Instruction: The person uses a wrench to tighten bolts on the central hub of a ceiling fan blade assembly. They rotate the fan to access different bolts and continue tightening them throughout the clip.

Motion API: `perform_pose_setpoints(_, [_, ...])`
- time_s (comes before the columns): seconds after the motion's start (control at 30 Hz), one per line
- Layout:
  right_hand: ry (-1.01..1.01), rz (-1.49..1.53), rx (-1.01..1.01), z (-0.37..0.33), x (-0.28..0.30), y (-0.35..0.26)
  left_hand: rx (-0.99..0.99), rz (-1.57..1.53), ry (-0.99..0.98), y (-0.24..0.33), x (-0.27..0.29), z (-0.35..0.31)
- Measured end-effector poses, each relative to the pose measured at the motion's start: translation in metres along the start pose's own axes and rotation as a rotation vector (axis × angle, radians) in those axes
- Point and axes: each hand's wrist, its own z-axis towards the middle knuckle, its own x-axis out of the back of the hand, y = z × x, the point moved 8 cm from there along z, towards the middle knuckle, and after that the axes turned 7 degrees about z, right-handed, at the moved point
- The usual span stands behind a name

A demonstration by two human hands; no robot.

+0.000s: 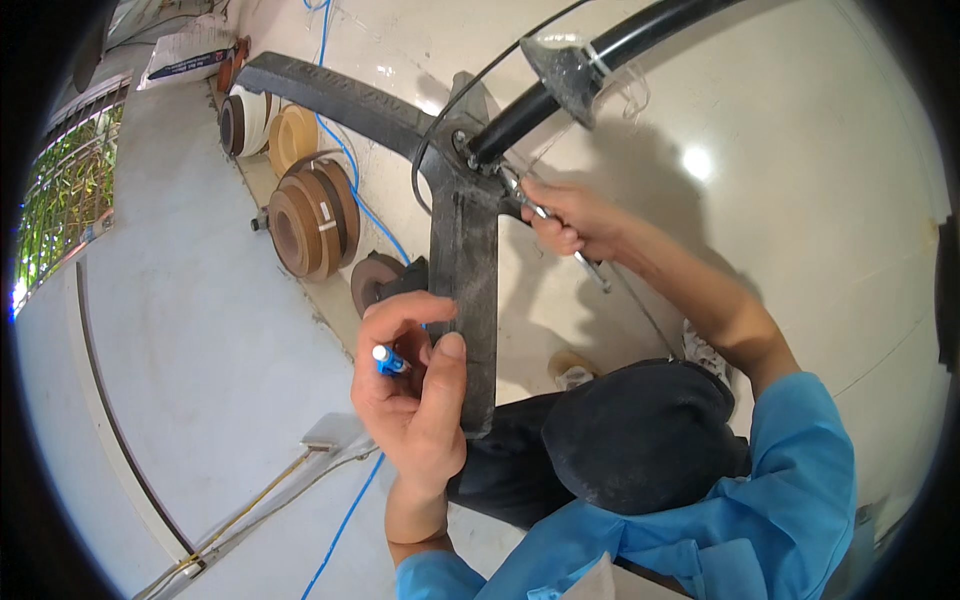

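Note:
A silver wrench (pixel 592 268) lies in my right hand (pixel 580 222), whose fingers are closed round its shaft. Its upper end reaches the bolted joint (pixel 468 150) where a black tube (pixel 535 108) meets a dark, splayed-leg base (pixel 465 250). My left hand (pixel 415 395) is curled in front of the base's near leg. Held inside those fingers is a small blue stick-like thing with a white tip (pixel 388 358); its exact kind is hidden.
Rolls of brown edging strip (pixel 300 225), a yellowish roll (pixel 292 138) and a white one (pixel 255 120) stand along the wall (pixel 190 270). A blue cable (pixel 372 215) runs past them. A dark cone-shaped piece (pixel 565 75) sits on the tube.

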Motion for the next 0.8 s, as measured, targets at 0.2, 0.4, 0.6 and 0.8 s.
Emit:
perform_pose_setpoints(0.2, [-0.037,0.093,0.018,-0.007,-0.004,0.003,-0.011,0.011,0.057,0.003,0.000,-0.001])
perform_pose_setpoints(0.4, [0.009,-0.315,0.122,-0.003,0.027,-0.022,-0.009,0.002,0.049,0.003,-0.002,0.000])
perform_pose_setpoints(0.6, [-0.190,-0.494,0.143,0.013,0.028,-0.033,0.000,0.003,0.049,0.005,-0.001,0.000])
perform_pose_setpoints(0.8, [-0.289,-0.562,0.118,0.025,0.030,-0.040,0.001,0.001,0.050,0.004,-0.002,0.000])
